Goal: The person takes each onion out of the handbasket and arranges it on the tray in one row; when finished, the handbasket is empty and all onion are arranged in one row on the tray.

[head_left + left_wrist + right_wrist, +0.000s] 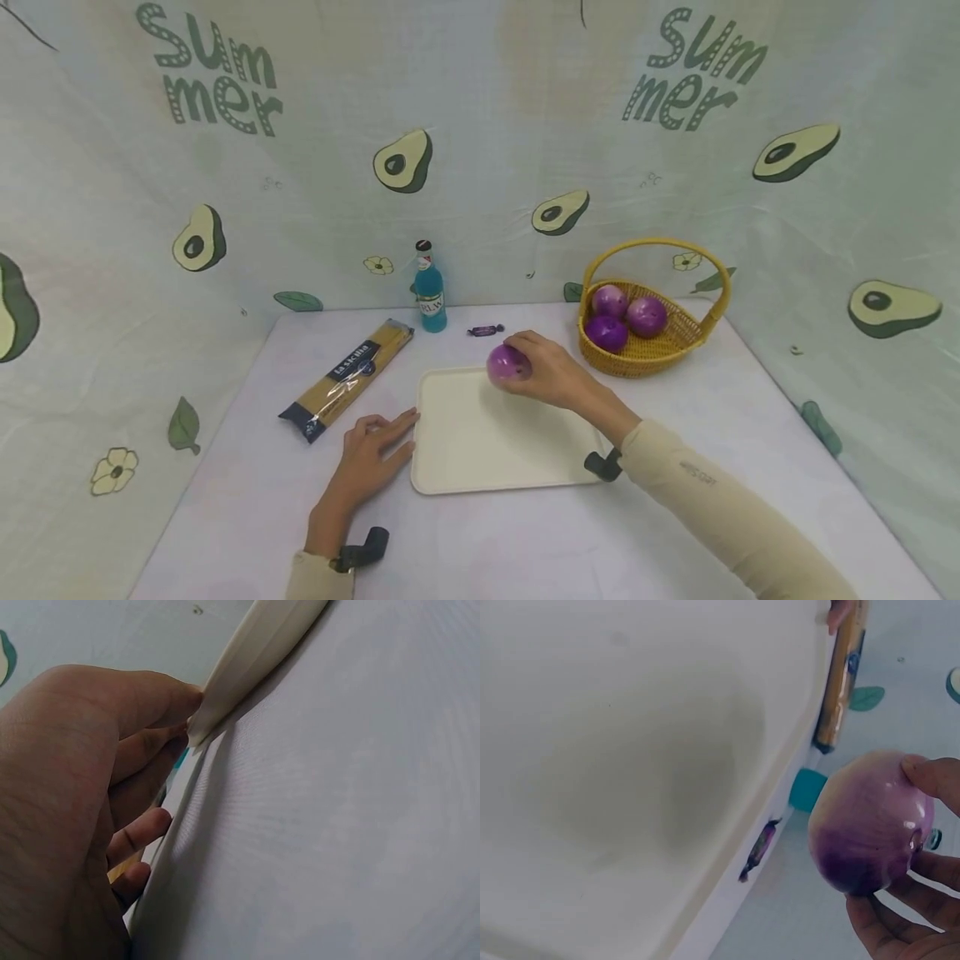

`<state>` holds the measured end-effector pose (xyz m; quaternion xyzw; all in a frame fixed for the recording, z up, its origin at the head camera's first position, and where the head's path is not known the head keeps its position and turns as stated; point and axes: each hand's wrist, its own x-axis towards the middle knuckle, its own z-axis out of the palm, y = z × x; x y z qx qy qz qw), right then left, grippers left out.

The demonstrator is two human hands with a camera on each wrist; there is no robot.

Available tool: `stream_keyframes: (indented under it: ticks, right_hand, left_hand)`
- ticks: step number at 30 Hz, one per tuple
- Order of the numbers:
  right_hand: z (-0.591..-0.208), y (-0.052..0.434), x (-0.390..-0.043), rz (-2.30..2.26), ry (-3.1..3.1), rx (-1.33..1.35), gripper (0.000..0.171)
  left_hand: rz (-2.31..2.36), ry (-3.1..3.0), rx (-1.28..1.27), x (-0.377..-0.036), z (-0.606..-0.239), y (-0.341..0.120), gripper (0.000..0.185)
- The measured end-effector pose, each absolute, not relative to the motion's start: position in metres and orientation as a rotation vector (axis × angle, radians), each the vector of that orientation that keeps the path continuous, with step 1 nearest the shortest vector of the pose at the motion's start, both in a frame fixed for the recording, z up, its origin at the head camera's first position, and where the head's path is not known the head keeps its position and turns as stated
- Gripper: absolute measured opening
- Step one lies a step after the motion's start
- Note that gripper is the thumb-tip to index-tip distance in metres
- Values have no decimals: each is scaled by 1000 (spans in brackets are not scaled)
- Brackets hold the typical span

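Left hand [371, 454] lies flat on the tabletop [247, 508], fingers straight, fingertips against the tray's [480, 442] left rim. Right hand [551, 371] grips a purple onion [506, 364] just above the tray's far edge. Step looks like onion transfer, basket to tray; next move calls for lowering and release. Far right corner: basket [660, 354], three more onions. Far edge: bottle [430, 287] labelled "RLW"; pasta pack [348, 379] label unreadable.
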<state>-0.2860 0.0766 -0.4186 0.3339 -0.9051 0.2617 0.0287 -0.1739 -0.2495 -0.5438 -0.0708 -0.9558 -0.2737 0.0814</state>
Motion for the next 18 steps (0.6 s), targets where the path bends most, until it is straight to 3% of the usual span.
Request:
stream_keyframes:
  ticks: [18]
  right_hand:
    - [-425,44,-284,805,-2808,1098,68]
  left_hand:
    - [-837,-2871,-214,-176,-541,-251,49]
